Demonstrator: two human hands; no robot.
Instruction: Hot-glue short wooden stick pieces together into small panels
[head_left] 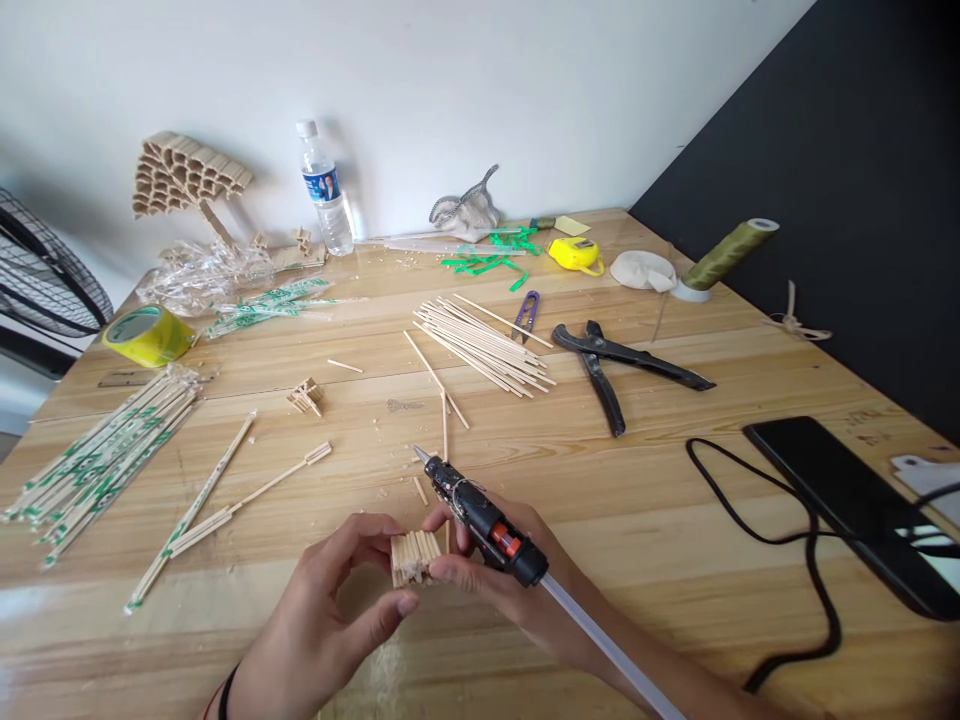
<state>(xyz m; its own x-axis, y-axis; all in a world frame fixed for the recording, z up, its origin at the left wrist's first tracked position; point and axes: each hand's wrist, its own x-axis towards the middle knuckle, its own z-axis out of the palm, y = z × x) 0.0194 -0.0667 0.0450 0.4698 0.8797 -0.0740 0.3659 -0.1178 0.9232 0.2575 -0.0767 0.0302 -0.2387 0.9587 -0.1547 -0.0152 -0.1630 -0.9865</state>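
Near the front centre of the table, a small block of short wooden stick pieces (415, 558) is held between both hands. My left hand (337, 590) curls round its left side, thumb below it. The fingertips of my right hand (480, 570) press on its right side. That same hand also holds a black glue gun (480, 520), its nozzle pointing up and left and a clear glue stick (600, 640) trailing from its back. Beyond the nozzle lie thin joined sticks (444, 400). A small stick piece (306, 396) sits further left.
Loose sticks (484, 345) lie mid-table, with black cutters (630, 360) and purple snips (526, 312) beside them. Wrapped chopsticks (112, 450) and yellow tape (148, 336) are left. A bottle (326, 195) stands at the back. A black device (847, 510) with a cable is right.
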